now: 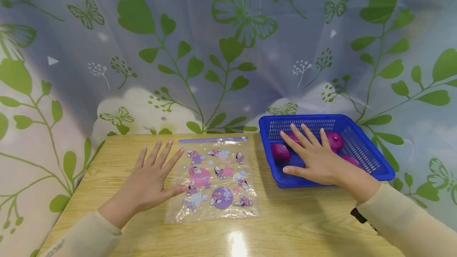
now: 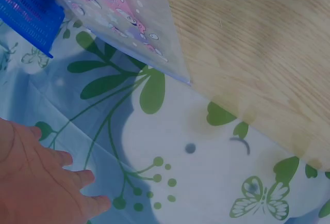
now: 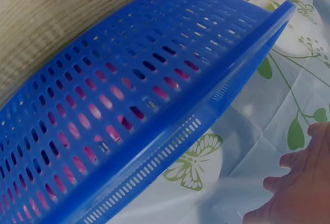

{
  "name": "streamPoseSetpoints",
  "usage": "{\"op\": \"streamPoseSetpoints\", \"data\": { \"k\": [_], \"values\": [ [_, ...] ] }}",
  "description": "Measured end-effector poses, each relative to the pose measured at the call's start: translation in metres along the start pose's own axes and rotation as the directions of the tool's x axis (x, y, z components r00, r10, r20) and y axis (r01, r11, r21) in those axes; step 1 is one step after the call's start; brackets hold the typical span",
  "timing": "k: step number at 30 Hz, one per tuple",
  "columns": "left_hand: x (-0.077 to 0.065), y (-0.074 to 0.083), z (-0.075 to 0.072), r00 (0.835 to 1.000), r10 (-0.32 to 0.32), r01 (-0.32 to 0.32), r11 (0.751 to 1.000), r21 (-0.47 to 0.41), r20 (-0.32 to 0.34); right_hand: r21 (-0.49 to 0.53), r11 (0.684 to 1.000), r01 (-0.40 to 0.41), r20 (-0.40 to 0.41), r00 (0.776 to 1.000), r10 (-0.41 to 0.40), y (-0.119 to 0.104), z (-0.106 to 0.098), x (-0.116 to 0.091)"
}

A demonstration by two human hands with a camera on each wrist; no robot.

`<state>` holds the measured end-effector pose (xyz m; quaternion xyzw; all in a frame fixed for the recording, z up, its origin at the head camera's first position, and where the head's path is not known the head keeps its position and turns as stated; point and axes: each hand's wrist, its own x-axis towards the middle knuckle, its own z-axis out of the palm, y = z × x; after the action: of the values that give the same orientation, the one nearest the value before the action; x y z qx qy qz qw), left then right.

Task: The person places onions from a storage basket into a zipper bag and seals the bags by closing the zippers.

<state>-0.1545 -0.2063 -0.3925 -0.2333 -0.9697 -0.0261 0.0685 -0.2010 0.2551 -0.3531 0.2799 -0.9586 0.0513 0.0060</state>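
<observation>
My left hand (image 1: pixel 144 183) is spread out over the left edge of a clear zip bag (image 1: pixel 228 154) printed with pink and purple cartoon figures; it holds nothing. The bag lies flat on the table, its purple zip strip at the far side. With fingers spread, my right hand (image 1: pixel 315 162) hovers above a blue plastic basket (image 1: pixel 387 175) and grips nothing. Inside the basket are several round purple-red things, perhaps onions (image 1: pixel 280 152), partly hidden by that hand. In the wrist views the left hand (image 2: pixel 46 182) and right hand (image 3: pixel 299 182) show straight, spread fingers.
The wooden table (image 1: pixel 292 225) backs onto a hanging cloth (image 1: pixel 200 50) with green leaves and butterflies. The basket stands right of the bag, near the table's far edge. A dark band (image 1: pixel 358 215) shows at the right wrist.
</observation>
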Motion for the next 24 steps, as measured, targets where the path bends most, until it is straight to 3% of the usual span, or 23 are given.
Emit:
{"op": "streamPoseSetpoints", "data": {
  "k": [24],
  "values": [
    [-0.005,0.004,0.019,1.0,-0.027,0.027,0.998,-0.061,0.009,0.078,0.997,0.016,-0.007,1.0,-0.015,-0.013,0.022,0.004]
  ]
}}
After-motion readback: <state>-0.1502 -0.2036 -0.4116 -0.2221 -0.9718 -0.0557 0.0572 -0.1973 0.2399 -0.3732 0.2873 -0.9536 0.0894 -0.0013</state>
